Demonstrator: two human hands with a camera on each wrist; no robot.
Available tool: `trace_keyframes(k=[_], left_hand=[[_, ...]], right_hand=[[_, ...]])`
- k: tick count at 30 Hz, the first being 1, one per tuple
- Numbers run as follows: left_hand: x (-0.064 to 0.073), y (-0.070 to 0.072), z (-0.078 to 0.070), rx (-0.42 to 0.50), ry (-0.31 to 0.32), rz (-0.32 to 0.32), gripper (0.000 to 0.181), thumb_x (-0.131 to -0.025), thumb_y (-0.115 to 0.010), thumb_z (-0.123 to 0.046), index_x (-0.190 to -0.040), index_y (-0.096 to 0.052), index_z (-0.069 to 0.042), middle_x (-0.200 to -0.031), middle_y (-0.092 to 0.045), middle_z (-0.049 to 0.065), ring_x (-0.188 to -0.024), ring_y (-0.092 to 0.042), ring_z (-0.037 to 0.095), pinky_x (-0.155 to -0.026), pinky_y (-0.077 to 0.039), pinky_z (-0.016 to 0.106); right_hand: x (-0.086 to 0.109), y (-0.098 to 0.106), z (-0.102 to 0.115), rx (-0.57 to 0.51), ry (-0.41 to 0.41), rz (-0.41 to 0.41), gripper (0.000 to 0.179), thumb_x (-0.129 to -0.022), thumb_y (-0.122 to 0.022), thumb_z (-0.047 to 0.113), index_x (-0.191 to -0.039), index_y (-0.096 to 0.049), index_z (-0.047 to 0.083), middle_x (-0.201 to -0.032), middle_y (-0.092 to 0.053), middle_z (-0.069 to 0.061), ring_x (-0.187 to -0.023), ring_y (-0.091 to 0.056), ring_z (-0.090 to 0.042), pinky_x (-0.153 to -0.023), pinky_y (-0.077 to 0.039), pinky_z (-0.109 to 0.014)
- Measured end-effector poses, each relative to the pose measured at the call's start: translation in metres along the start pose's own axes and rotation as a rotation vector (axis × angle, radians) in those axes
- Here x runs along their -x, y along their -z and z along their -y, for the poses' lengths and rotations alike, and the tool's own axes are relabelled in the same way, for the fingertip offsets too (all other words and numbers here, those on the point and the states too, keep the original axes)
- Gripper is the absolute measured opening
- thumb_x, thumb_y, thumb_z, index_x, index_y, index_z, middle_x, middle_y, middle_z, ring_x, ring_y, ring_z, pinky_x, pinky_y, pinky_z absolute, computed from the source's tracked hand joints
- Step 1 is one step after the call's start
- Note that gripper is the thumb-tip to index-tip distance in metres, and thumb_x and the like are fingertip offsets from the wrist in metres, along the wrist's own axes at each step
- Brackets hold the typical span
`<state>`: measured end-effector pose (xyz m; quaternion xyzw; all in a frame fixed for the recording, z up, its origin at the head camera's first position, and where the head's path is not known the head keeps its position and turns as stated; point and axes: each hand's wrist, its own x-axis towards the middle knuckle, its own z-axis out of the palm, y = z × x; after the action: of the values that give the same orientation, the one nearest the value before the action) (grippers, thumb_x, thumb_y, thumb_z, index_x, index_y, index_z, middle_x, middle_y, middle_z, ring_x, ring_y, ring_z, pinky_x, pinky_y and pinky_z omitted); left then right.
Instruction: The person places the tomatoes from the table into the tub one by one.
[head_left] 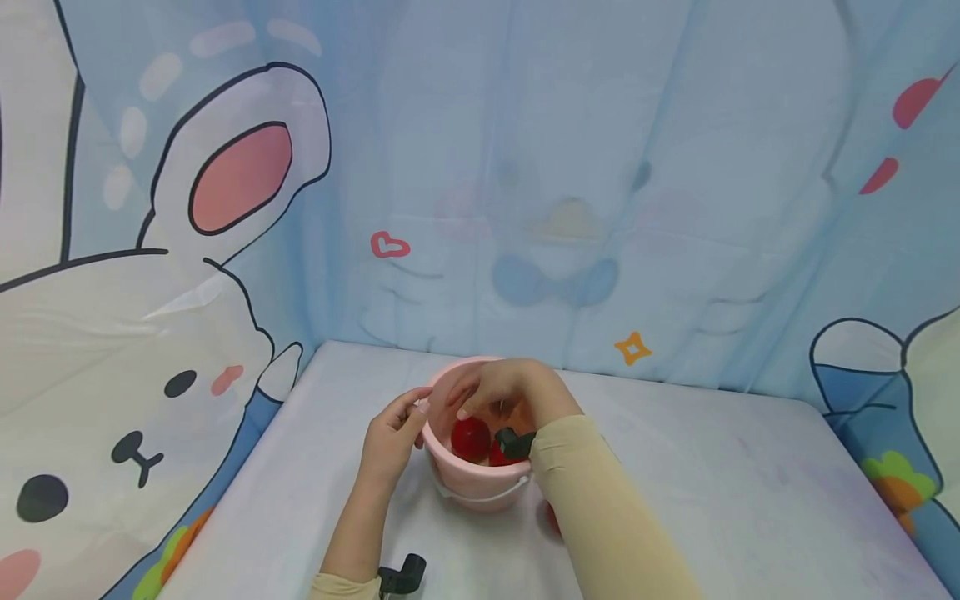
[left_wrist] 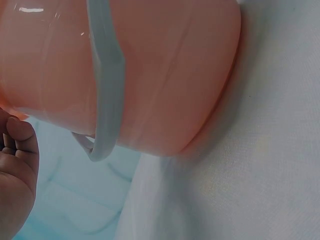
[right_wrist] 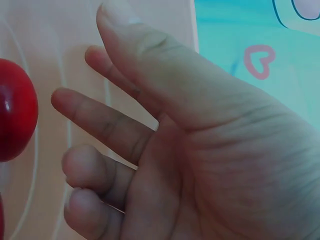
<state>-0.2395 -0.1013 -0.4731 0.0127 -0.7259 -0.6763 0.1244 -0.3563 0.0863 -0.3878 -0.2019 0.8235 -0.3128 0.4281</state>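
A pink bucket (head_left: pixel 467 477) with a white handle (left_wrist: pixel 109 95) stands upright on the white table. My left hand (head_left: pixel 392 433) holds its rim at the left, thumb and fingers at the edge. Inside the bucket's mouth, my right hand (head_left: pixel 501 387) reaches in from the right with its fingers loosely spread and nothing in them. Below those fingers lies a shiny red round thing (head_left: pixel 471 439), seen close beside the fingertips in the right wrist view. A second red thing (head_left: pixel 498 455) sits next to it, partly covered by the black wrist camera.
Right of the bucket, another reddish round thing (head_left: pixel 552 520) lies on the table (head_left: pixel 712 483), mostly hidden by my right sleeve (head_left: pixel 600 500). A blue cartoon-printed curtain (head_left: pixel 450 167) hangs behind and along both sides.
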Motion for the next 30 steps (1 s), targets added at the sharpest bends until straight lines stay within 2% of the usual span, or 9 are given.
trace_keyframes(k=[3, 5, 8, 11, 16, 20, 24, 27, 30], left_hand=[[0.0, 0.0, 0.0, -0.006, 0.008, -0.005, 0.027, -0.095, -0.065, -0.036, -0.119, -0.07, -0.025, -0.073, -0.054, 0.003, -0.06, -0.053, 0.016, -0.058, -0.043, 0.026], [0.0, -0.001, 0.0, -0.013, 0.018, -0.007, 0.026, -0.095, -0.065, -0.037, -0.119, -0.07, -0.027, -0.074, -0.054, 0.003, -0.061, -0.054, 0.016, -0.059, -0.045, 0.028], [0.0, -0.002, 0.0, -0.014, 0.024, -0.008, 0.027, -0.095, -0.064, -0.038, -0.119, -0.07, -0.028, -0.075, -0.055, 0.003, -0.062, -0.054, 0.016, -0.061, -0.047, 0.031], [0.0, -0.002, 0.0, -0.011, 0.023, -0.007, 0.027, -0.095, -0.064, -0.037, -0.12, -0.07, -0.028, -0.075, -0.055, 0.004, -0.062, -0.054, 0.017, -0.061, -0.048, 0.031], [0.001, -0.001, 0.0, -0.001, 0.016, -0.001, 0.025, -0.095, -0.065, -0.036, -0.119, -0.07, -0.03, -0.075, -0.054, 0.004, -0.062, -0.053, 0.017, -0.06, -0.046, 0.031], [0.0, 0.0, 0.001, -0.005, 0.009, 0.001, 0.025, -0.094, -0.066, -0.038, -0.117, -0.07, -0.031, -0.076, -0.054, 0.005, -0.063, -0.054, 0.017, -0.061, -0.047, 0.032], [0.0, 0.0, 0.0, -0.001, 0.015, -0.002, 0.027, -0.094, -0.066, -0.038, -0.119, -0.07, -0.028, -0.076, -0.054, 0.003, -0.063, -0.054, 0.017, -0.06, -0.046, 0.03], [0.001, -0.001, -0.002, 0.007, 0.031, -0.003, 0.028, -0.094, -0.066, -0.035, -0.121, -0.07, -0.026, -0.075, -0.054, 0.002, -0.062, -0.053, 0.016, -0.06, -0.045, 0.028], [0.001, -0.002, -0.002, 0.007, 0.037, -0.008, 0.028, -0.095, -0.066, -0.034, -0.121, -0.069, -0.026, -0.076, -0.054, 0.002, -0.062, -0.053, 0.016, -0.059, -0.044, 0.028]], right_hand=[[0.004, 0.001, 0.002, -0.059, -0.004, -0.008, 0.038, -0.086, -0.075, 0.025, -0.123, -0.067, 0.024, -0.123, -0.063, -0.001, -0.099, -0.053, -0.025, -0.075, -0.053, -0.035], [0.01, 0.003, 0.004, -0.028, 0.014, -0.019, 0.039, -0.087, -0.074, 0.027, -0.125, -0.066, 0.026, -0.126, -0.062, -0.001, -0.106, -0.053, -0.025, -0.081, -0.053, -0.036], [0.023, 0.008, 0.008, 0.044, 0.048, -0.047, 0.041, -0.089, -0.072, 0.032, -0.129, -0.064, 0.031, -0.128, -0.062, -0.002, -0.091, -0.055, -0.022, -0.079, -0.053, -0.037], [0.039, 0.018, 0.008, 0.199, 0.13, -0.091, 0.043, -0.091, -0.068, 0.04, -0.133, -0.06, 0.035, -0.127, -0.063, -0.002, -0.07, -0.05, -0.021, -0.069, -0.05, -0.036], [0.073, 0.037, -0.004, 0.224, 0.21, -0.165, 0.046, -0.093, -0.065, 0.041, -0.136, -0.058, 0.029, -0.13, -0.062, -0.006, -0.065, -0.052, -0.022, -0.065, -0.051, -0.034], [0.104, 0.049, -0.029, 0.189, 0.217, -0.245, 0.041, -0.095, -0.064, 0.036, -0.135, -0.057, 0.032, -0.134, -0.062, -0.005, -0.066, -0.055, -0.024, -0.067, -0.052, -0.036], [0.129, 0.055, -0.067, 0.183, 0.203, -0.357, 0.04, -0.094, -0.065, 0.04, -0.133, -0.057, 0.034, -0.131, -0.063, -0.004, -0.069, -0.059, -0.027, -0.07, -0.054, -0.041], [0.143, 0.051, -0.101, 0.165, 0.171, -0.413, 0.044, -0.092, -0.066, 0.043, -0.134, -0.058, 0.031, -0.129, -0.065, -0.003, -0.068, -0.06, -0.026, -0.068, -0.055, -0.041], [0.152, 0.039, -0.133, 0.131, 0.122, -0.415, 0.045, -0.091, -0.067, 0.043, -0.134, -0.058, 0.03, -0.13, -0.064, -0.003, -0.067, -0.061, -0.025, -0.064, -0.055, -0.038]])
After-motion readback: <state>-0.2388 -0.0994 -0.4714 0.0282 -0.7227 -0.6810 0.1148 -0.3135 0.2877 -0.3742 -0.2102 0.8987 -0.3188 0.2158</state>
